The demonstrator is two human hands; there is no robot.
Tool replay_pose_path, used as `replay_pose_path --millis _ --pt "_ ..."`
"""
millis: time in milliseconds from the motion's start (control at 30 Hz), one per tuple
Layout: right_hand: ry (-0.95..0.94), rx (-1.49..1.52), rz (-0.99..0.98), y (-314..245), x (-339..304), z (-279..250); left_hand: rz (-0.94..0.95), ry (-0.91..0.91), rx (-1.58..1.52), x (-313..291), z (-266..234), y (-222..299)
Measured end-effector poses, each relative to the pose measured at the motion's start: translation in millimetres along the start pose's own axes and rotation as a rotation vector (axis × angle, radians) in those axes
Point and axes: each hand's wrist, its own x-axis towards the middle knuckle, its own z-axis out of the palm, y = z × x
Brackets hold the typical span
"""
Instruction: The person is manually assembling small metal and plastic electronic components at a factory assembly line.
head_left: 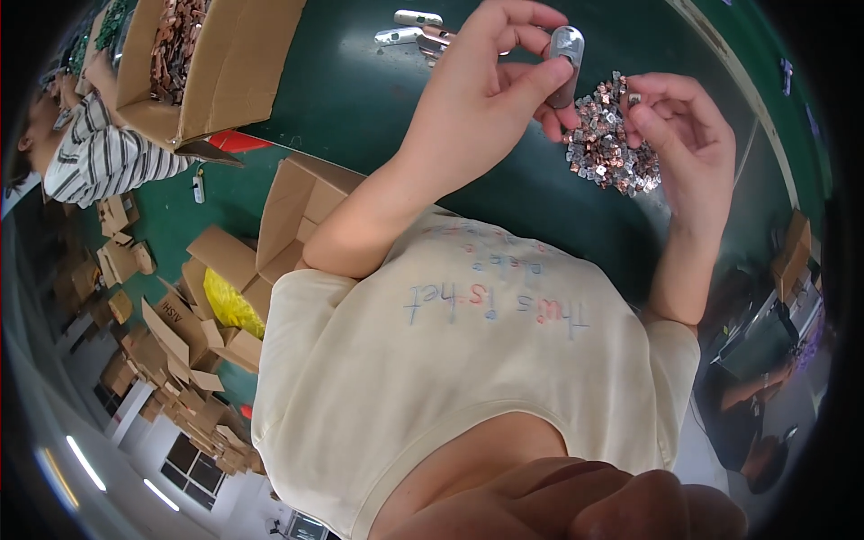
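My left hand (477, 103) is raised over the dark green table, closed on an oblong metal piece (566, 70) with rounded ends. The piece is silvery and held upright between thumb and fingers. To its right, my right hand (688, 126) pinches a small square metal piece (634, 99) between thumb and index finger. A pile of small silver and copper-coloured metal pieces (607, 148) lies on the table, partly behind my right hand. Several more oblong metal pieces (409, 34) lie beyond my left wrist, partly hidden by it.
An open cardboard box (234, 76) with many copper-coloured pieces (175, 49) stands at the upper left. Beside it is another person in a striped shirt (112, 148). Open cartons (306, 202) and a yellow plastic bag (232, 301) are left of me. The table's edge (765, 108) runs along the right.
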Motion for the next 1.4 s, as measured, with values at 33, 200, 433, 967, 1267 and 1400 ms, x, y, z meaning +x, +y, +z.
replay_pose_path --millis 33,200,433,967,1267,1400 --pt "0.018 0.109 0.012 -4.7 -2.5 4.7 -0.002 -0.006 -0.004 0.4 -1.1 -2.4" --pt "0.074 -0.030 -0.096 -3.4 -12.4 6.3 0.171 -0.150 0.170 -1.9 -2.2 -15.0" --pt "0.147 -0.194 -0.251 8.7 -7.7 12.9 0.128 -0.123 0.150 -7.8 12.5 -21.9" --pt "-0.103 -1.042 -0.189 69.3 6.0 3.7 0.027 0.159 0.166 13.5 -30.2 -43.3" --pt "-0.079 -0.686 0.060 48.3 12.8 12.0 0.167 0.068 0.188 11.3 -38.5 -44.0" --pt "0.187 -0.135 0.014 21.3 1.6 16.5 0.023 0.082 0.048 2.6 -17.2 -28.9"
